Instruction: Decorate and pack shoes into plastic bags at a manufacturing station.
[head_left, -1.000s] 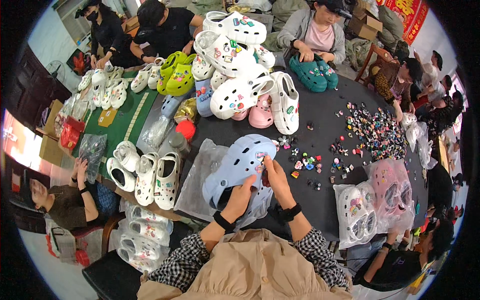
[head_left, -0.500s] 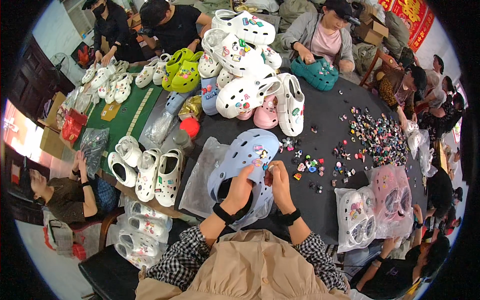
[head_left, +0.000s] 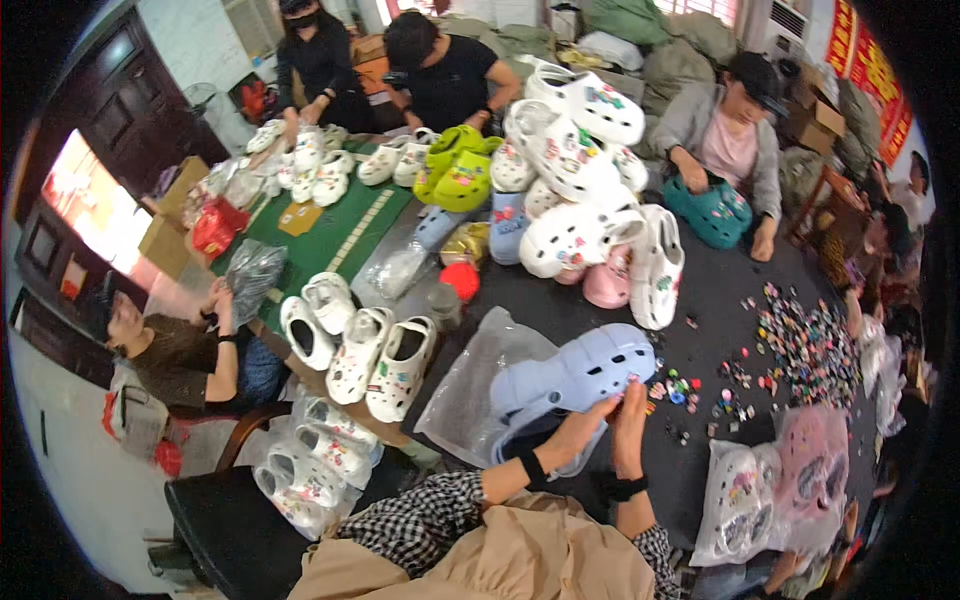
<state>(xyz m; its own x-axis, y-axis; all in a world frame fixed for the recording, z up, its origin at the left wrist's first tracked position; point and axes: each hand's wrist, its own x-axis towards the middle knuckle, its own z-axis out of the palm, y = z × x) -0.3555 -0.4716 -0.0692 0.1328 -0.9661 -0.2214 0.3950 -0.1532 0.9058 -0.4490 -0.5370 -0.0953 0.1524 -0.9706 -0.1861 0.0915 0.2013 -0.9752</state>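
A light-blue clog with round holes is held up in front of me, tipped on its side with its toe to the right. My left hand grips it from below, its fingers partly hidden by the shoe. My right hand is upright beside the toe, fingers together and touching the clog's edge. A small pinkish bit shows at those fingertips; what it is I cannot make out. Under and behind the clog lies a clear plastic bag on the black tabletop.
Small shoe charms are heaped on the right. Bagged white clogs and bagged pink clogs lie at the near right. White clogs are piled ahead, beside a red-lidded jar. Across the table, a person handles a teal clog.
The clog has turned in my hands: its charm-covered top faced me before, and now its plain side does. My hands have moved with it, and the whole view has shifted.
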